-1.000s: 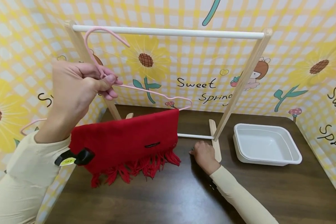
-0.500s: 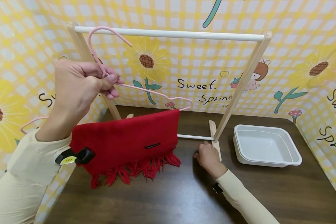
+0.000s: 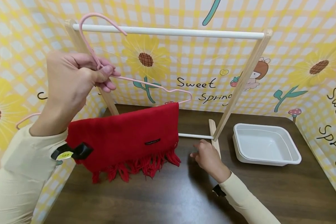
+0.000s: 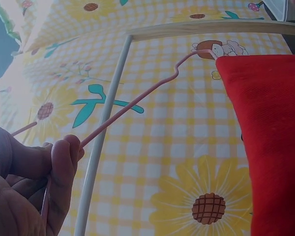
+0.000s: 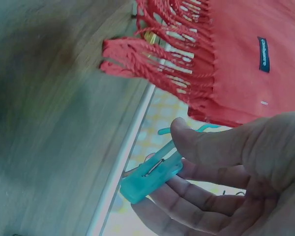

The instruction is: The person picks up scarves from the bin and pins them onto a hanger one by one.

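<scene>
My left hand [image 3: 75,77] pinches a pink clothes hanger [image 3: 145,83] at the base of its hook, between thumb and fingers. The hook rises in front of the rack's top bar in the head view. Folded over the hanger hangs a red scarf [image 3: 123,137] with a fringe and a small black label. Low beside the rack's right foot is my right hand [image 3: 210,157]. In the right wrist view it holds a teal clothespin [image 5: 150,177] between the thumb and fingers, below the scarf's edge. The hand hides that clothespin in the head view.
A rack with wooden posts [image 3: 243,81] and a white top bar [image 3: 184,32] stands on the dark wooden table [image 3: 156,199]. To its right sits a white plastic tub [image 3: 266,146]. Patterned yellow check cloth [image 3: 168,59] lines the walls.
My left hand has risen slightly with the hanger and scarf, lifting the hook higher against the top bar. My right hand has shifted a little to the right, its fingers now slightly more spread.
</scene>
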The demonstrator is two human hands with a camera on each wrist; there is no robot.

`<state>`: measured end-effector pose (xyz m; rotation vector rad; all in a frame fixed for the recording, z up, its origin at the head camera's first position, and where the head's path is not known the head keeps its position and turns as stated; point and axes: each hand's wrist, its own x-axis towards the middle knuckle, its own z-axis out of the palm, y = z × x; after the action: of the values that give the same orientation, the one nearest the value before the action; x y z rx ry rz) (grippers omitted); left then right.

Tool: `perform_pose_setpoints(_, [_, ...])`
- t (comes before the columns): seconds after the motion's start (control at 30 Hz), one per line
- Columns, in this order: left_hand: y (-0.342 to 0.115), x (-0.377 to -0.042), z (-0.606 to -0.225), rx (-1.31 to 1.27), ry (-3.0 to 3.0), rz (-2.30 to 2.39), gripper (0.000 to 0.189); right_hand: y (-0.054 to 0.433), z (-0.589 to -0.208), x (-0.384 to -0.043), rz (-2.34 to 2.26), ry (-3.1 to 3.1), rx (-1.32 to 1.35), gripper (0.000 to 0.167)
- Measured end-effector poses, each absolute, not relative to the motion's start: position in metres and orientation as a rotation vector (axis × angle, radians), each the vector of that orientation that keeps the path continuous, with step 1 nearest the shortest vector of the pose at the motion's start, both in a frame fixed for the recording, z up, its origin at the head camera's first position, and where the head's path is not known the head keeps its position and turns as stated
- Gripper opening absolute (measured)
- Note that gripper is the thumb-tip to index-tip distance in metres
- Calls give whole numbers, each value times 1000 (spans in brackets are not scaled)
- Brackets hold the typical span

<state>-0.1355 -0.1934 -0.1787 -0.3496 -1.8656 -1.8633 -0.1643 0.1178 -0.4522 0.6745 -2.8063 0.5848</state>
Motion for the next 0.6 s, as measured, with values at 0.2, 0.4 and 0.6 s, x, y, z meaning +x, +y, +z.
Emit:
perform_pose_setpoints(0.2, [-197, -135, -179, -344, -1872, -1842, 15, 112, -446, -157, 628, -2797, 719, 27])
perform_pose_setpoints(0.4, [-197, -136, -181, -348, -1871, -1811, 15, 106, -438, -152, 687, -2697, 786, 27])
perform_pose_setpoints(0.6, [-197, -137, -183, -349, -1861, -1792, 16, 96, -425, -143, 765, -2601, 843, 30])
